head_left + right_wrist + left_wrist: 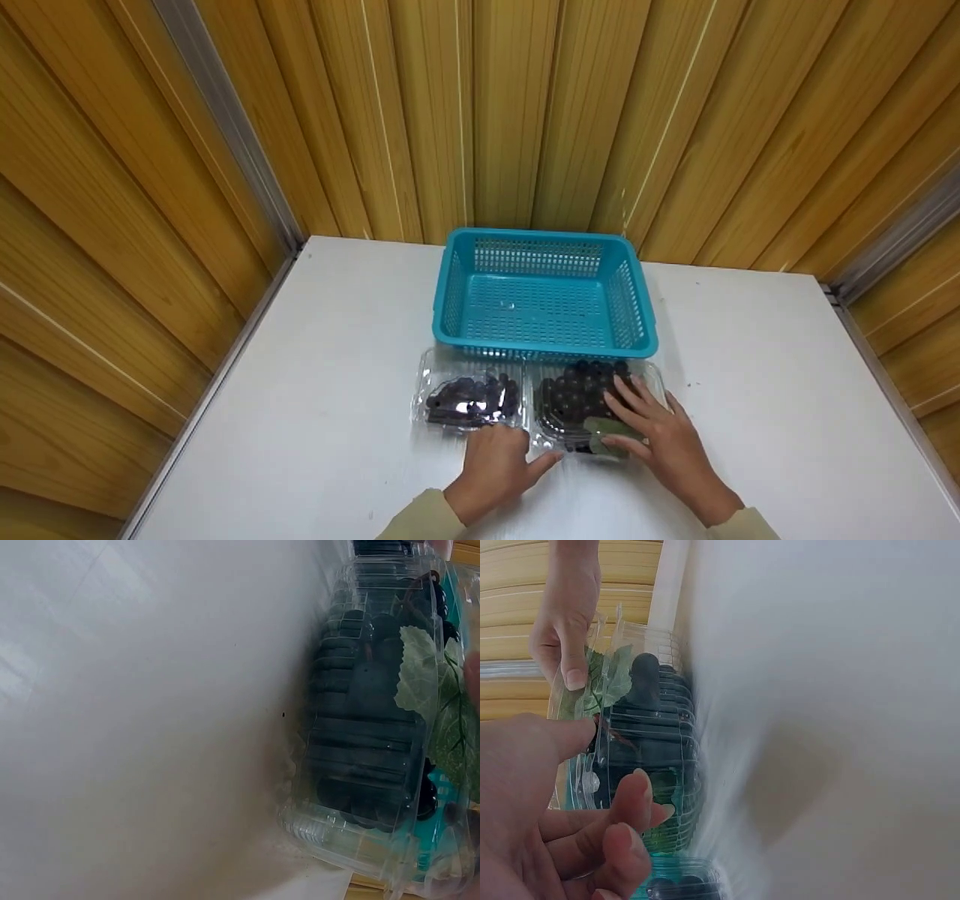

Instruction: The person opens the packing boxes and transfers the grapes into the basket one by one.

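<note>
Two clear plastic clamshell boxes of dark grapes lie side by side on the white table. My left hand (496, 466) is at the front edge of the left box (472, 401), its thumb stretched out toward the right box. In the left wrist view, the fingers (634, 795) of that hand are loosely bent with nothing between them. My right hand (667, 442) rests on the lid of the right box (574, 394), fingers spread. A green leaf (420, 671) shows through the plastic beside the grapes. The right wrist view shows only small parts of the right hand at its edge.
A teal plastic basket (544, 349) with perforated walls stands directly behind both boxes. Yellow wood-patterned panels (510, 112) rise along the table's back and sides. The white table (322, 375) extends on both sides of the basket and boxes.
</note>
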Demonstrator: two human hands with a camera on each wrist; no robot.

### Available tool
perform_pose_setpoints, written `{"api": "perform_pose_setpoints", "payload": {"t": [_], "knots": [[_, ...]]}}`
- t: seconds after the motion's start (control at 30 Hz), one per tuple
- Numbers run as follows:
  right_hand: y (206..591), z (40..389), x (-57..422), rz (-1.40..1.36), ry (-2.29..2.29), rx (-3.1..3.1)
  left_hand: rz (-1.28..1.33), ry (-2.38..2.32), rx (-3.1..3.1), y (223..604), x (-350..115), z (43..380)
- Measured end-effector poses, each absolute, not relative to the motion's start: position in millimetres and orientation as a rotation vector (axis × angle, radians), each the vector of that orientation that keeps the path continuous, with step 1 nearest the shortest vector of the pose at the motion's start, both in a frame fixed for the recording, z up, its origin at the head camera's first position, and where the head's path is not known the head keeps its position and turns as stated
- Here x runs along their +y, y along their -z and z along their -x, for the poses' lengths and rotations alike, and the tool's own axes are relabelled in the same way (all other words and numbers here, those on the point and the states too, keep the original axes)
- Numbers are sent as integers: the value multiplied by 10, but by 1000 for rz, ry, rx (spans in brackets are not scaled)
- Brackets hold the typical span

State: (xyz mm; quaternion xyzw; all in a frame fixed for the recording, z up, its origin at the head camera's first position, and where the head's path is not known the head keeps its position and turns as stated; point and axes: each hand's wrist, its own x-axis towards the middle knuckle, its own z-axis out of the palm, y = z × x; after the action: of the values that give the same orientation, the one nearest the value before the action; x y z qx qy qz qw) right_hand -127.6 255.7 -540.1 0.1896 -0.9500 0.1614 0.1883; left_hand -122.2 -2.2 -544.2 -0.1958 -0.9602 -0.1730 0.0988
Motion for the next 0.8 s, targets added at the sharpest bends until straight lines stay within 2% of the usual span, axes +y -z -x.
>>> {"api": "perform_pose_setpoints", "payload": {"t": [0.37, 0.8], "knots": [[5404, 1279, 2545, -530, -465, -2661, 527, 495, -2826, 5504, 17, 1221], [5393, 1281, 2538, -510, -531, -2668, 456, 721, -2904, 5557, 60, 1198]]}}
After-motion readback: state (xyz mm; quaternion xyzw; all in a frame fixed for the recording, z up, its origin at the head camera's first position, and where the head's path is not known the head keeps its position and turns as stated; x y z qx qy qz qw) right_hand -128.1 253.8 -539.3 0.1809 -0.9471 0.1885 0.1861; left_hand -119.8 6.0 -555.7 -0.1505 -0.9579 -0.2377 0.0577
